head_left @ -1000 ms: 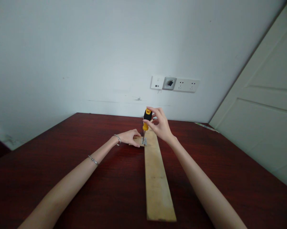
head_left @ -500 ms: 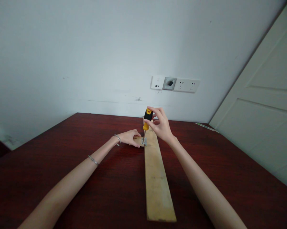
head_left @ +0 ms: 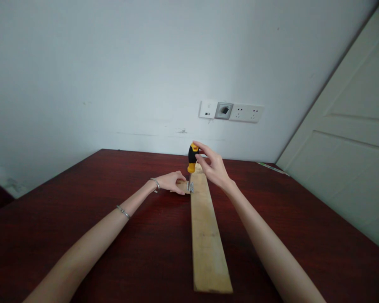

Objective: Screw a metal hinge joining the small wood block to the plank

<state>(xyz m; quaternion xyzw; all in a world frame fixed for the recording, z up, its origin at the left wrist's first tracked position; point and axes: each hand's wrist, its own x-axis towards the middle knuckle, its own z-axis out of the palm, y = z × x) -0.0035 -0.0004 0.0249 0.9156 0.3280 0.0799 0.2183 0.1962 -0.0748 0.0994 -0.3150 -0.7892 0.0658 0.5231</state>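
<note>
A long pale wooden plank point(head_left: 206, 235) lies lengthwise on the dark red table point(head_left: 82, 235). A small metal hinge point(head_left: 191, 187) sits at the plank's left edge, joining a small wood piece point(head_left: 183, 185). My left hand point(head_left: 170, 182) presses down on that small piece, fingers curled over it. My right hand point(head_left: 213, 166) pinches the handle of a yellow and black screwdriver point(head_left: 192, 158), which stands upright with its tip on the hinge.
A white wall with a socket strip point(head_left: 231, 111) rises behind the table. A white door point(head_left: 350, 143) stands at the right. A thin green-edged item point(head_left: 271, 167) lies at the table's far right edge.
My right hand's fingers have shifted round the screwdriver handle, and the handle leans slightly more to the left. My left hand has stayed put.
</note>
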